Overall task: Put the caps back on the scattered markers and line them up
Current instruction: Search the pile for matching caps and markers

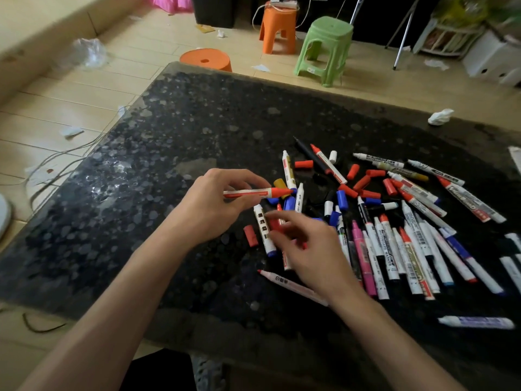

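Capping in progress: my left hand [214, 204] pinches the red marker [253, 192] over the table's [169, 122] middle.
My right hand [307, 249] is blurred, so I can't tell its grip; a hasty grab could scatter loose caps [304, 164].

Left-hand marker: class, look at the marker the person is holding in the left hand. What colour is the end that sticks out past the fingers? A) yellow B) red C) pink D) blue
B: the marker pinched in the left hand has a white barrel with a red band, and the end sticking out past the fingers is red.
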Available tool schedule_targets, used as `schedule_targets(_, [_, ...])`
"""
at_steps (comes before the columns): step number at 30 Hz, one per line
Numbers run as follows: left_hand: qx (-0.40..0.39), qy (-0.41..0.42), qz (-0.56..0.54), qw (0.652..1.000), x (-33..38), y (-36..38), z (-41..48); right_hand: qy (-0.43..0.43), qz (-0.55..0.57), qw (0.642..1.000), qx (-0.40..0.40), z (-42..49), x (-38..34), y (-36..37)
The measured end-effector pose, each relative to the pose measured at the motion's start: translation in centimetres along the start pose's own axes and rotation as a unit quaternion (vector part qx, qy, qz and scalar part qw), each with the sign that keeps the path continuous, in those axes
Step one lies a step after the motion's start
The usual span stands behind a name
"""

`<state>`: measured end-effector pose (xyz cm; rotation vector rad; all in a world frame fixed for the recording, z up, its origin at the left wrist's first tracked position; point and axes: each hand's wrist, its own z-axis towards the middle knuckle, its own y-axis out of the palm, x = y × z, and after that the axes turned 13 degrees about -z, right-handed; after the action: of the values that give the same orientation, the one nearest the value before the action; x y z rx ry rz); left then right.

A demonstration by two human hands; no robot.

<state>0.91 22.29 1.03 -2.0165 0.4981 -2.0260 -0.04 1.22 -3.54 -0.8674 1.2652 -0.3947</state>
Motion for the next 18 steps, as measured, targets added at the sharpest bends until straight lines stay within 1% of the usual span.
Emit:
schedule_targets(2, [-0.005, 0.001, 0.001, 1.000, 0.3, 0.3, 0.0, 0.041, 0.047, 0.998, 0.025, -0.1, 1.3, -2.2])
schedule_targets(4, [-0.007, -0.001, -0.010, 1.000, 0.6, 0.7, 0.1, 0.060, 0.084, 0.993, 0.056, -0.3, 2.1, -4.0])
schedule_targets(10, [-0.013, -0.004, -0.011, 1.000, 1.4, 2.0, 0.6, 0.035, 0.104, 0.989, 0.103, -0.6, 3.2, -6.0])
schedule_targets(18, [-0.030, -0.004, -0.021, 0.999, 1.9, 2.8, 1.1, 0.019, 0.105, 0.988, 0.108, -0.4, 3.4, -6.3])
